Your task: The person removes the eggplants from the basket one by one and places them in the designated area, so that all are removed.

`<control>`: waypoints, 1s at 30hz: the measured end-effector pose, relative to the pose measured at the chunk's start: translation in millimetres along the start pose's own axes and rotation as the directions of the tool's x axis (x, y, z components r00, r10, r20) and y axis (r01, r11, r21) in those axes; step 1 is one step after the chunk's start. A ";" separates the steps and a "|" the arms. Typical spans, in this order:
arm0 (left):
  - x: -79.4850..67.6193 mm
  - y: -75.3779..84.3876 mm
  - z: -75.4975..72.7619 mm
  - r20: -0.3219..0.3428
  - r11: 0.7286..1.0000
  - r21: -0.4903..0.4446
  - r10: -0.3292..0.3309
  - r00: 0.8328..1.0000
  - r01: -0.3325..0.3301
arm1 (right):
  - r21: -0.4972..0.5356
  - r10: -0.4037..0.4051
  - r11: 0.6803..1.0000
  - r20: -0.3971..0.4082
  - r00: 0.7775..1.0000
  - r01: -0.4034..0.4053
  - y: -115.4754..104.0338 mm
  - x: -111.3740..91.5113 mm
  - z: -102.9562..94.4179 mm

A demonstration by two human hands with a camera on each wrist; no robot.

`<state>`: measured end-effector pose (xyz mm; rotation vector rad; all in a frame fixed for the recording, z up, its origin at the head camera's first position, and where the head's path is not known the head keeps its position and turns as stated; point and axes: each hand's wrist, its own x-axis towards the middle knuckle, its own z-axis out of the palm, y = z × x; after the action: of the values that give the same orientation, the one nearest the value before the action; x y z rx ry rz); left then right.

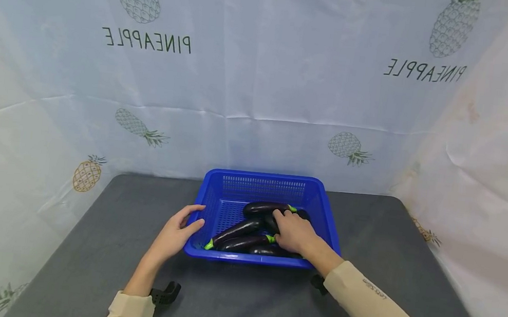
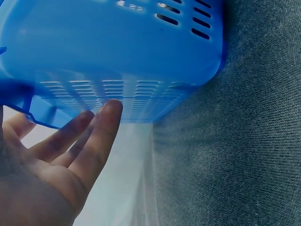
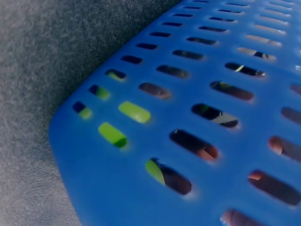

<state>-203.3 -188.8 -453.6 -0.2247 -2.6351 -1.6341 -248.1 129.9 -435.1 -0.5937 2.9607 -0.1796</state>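
Note:
A blue plastic basket (image 1: pixel 220 186) holds several dark purple eggplants (image 1: pixel 238 232) with green stem ends. At its left side, my left hand (image 1: pixel 174 233) has thumb and index finger at the rim, while other fingers extend along the outer wall in the left wrist view. My right hand (image 1: pixel 295 231) reaches over the near right part of the basket, its fingers curled down around an eggplant (image 1: pixel 270 224) in the middle of the pile. The basket's slotted wall (image 3: pixel 155 113) hides most of that hand in the right wrist view; green stems and fingertips show through its slots.
The basket stands on a dark grey table (image 1: pixel 239 301) near its back edge. White cloth (image 1: pixel 280 89) printed with pineapples hangs behind and on both sides. Black wrist-worn devices (image 1: pixel 166 294) sit below each wrist.

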 end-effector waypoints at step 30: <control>-0.1 1.6 0.0 -0.002 1.000 -0.013 -0.017 1.000 0.017 | -0.016 -0.051 0.999 -0.054 0.997 0.050 -3.3 -4.8 -17.1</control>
<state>-203.1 -188.1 -452.3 -0.2015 -2.6330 -1.6557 -244.8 130.3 -417.2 -0.6767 3.0030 -0.1823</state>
